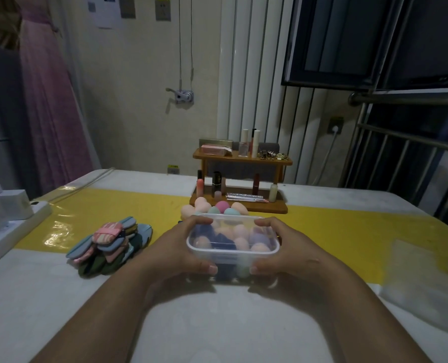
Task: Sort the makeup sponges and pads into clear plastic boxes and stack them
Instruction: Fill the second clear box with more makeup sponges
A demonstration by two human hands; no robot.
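A clear plastic box (232, 254) packed with egg-shaped sponges is gripped at both ends near the middle of the table (60, 297) — the left hand (183, 247) is curled round its left end and the right hand (283, 247) round its right end, with thumbs on the near wall and fingers hooked over the far rim. A lid appears to be seated on it, though whether it is pressed fully down cannot be told. One box of sponges is therefore judged filled, or nearly so.

Much is left to do. A cluster of loose sponges (221, 206) is seen just behind the box, in front of a wooden rack (239, 158) of cosmetics. A pile of flat pads (110, 242) lies unsorted on the table to the left, apart from the box. No second box can be made out plainly, and nothing is stacked yet — the task is judged to be at roughly its first third.
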